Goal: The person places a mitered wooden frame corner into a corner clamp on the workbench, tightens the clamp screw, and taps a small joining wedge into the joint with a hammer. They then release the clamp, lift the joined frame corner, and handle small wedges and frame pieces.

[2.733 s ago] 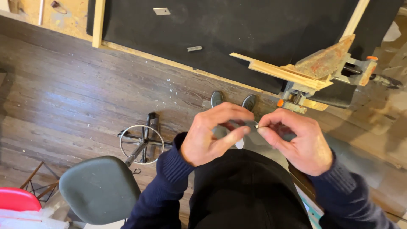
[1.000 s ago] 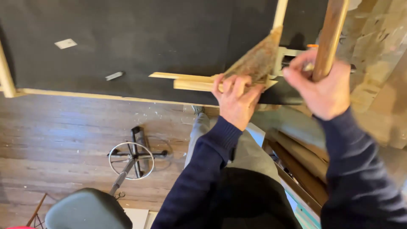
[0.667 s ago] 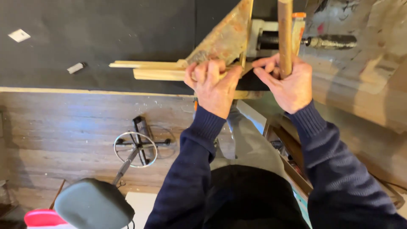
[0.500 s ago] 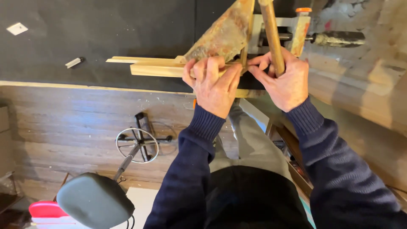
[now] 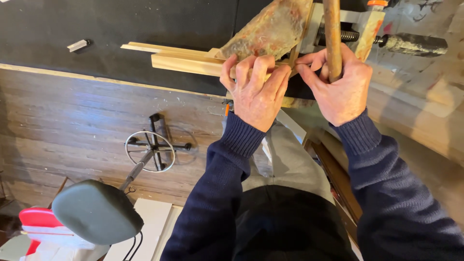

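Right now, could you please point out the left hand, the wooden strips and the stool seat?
left hand (image 5: 255, 94), head view, back of the hand.
wooden strips (image 5: 181, 63), head view, pale face.
stool seat (image 5: 96, 217), head view, grey top.

No screens, no signs in view; one possible package: red-and-white flat item (image 5: 36, 223), far down and left of the left hand (image 5: 253, 94), half hidden behind a grey seat pad, kind unclear; pale boxy shape (image 5: 21, 247) just under it, too cut off to tell; white sliver, maybe a label (image 5: 3, 1), on the black surface at the frame's top corner, far left of both hands, mostly out of frame; nothing of the sort near the right hand (image 5: 340, 87).
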